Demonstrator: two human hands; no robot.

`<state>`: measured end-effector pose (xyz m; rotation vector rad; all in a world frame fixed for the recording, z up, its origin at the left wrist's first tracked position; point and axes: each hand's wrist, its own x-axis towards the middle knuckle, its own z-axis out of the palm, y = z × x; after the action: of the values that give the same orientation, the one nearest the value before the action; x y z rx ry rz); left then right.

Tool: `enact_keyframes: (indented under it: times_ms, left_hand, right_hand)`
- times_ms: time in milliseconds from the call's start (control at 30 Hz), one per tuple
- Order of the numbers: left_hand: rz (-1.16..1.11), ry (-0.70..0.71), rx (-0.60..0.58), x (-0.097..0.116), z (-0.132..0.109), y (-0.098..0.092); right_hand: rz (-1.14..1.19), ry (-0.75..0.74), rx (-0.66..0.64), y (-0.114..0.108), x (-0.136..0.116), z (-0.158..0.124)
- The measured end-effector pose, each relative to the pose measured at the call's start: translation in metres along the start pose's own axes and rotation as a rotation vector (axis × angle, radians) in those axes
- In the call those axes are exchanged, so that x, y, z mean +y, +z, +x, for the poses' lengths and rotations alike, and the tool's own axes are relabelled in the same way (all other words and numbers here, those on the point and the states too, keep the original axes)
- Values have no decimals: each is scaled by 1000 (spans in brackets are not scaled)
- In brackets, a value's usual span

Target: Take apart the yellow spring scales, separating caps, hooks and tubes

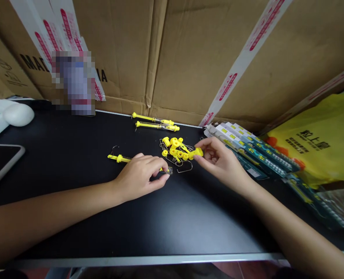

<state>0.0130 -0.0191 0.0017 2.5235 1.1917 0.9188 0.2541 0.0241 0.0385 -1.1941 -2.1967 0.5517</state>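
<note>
My left hand is closed around a slim tube with yellow fittings that looks like a spring scale. A wire hook sticks out at its left end, and its clear end shows by my thumb; the palm hides the middle. Thumb and fingers of my right hand pinch a yellow plastic cap at the right edge of a small pile. This pile holds several yellow caps and bent wire hooks. Behind it, two similar spring scales lie side by side.
Printed boxes lie stacked at the right beside a yellow plastic bag. A phone and a white device are at the left. Large cardboard stands along the back of the black table.
</note>
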Motion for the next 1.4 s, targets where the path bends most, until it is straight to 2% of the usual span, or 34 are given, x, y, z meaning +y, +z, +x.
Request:
enact_keyframes:
  times_ms: [100,200,333,500,700,800,900,1067,1267,1400]
  left_hand:
    - [-1,-2,-4,0,0,-1]
    - [0,3,-3,1,0,-1]
    - [0,9,6,0,0,0]
    - [-3,14,5,-1,1,1]
    - [-1,22,-2,-1,1,1]
    - [5,34,-10,-1,1,1]
    - [9,37,-12,-1,1,2]
    - [5,38,-19,-1,1,1]
    - [6,41,-28,-1,0,1]
    - [7,46,-26,-1,0,1]
  right_hand:
    - [-285,-36,-81,-7,4,1]
    - [-510,-3,-129,-12,5,0]
    - [-639,26,-228,-12,10,0]
    - [-641,-26,-232,-8,14,1]
    - [-587,-70,-84,-4,-10,-9]
    - [-597,-146,-143,2,-18,-13]
    - [-631,-153,-227,4,-14,-13]
    - [-563,-137,-245,-1,-2,-9]
    - [-591,-96,-295,0,0,-5]
    - [-460,-24,-280,-9,7,1]
